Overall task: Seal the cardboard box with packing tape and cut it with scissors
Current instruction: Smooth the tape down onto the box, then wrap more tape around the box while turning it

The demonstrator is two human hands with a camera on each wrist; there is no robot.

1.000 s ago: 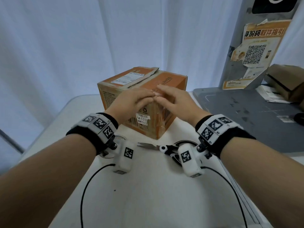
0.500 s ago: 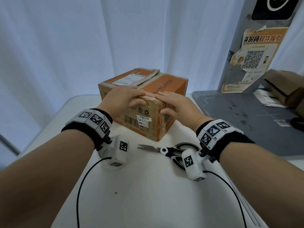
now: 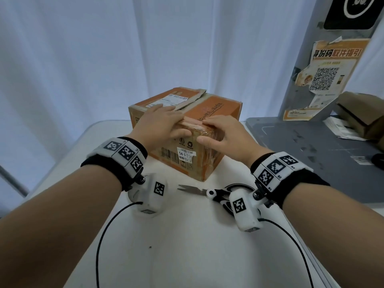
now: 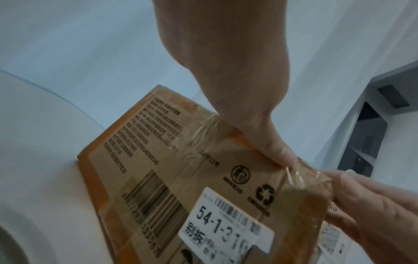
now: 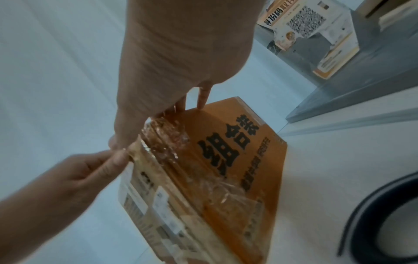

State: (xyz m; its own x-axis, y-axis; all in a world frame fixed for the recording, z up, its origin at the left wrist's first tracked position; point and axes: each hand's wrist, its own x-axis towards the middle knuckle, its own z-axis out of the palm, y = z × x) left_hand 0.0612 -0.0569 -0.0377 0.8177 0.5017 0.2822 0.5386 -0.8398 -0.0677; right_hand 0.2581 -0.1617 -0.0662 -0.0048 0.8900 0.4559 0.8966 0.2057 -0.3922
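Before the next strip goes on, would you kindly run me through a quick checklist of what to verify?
1. Cardboard box steady on the white table: ok.
2. Left hand pressing the top down: ok.
3. Right hand on the near top edge, thumb on the front: ok.
4. Top flaps flush: not ok, the far left flap stands raised.
5. Scissors within reach: ok, lying in front of the box.
6. Packing tape roll at hand: cannot tell.

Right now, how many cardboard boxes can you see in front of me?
2. The orange cardboard box sits on the white table under both hands; a plain brown box lies far right on the grey surface. Others may be out of frame.
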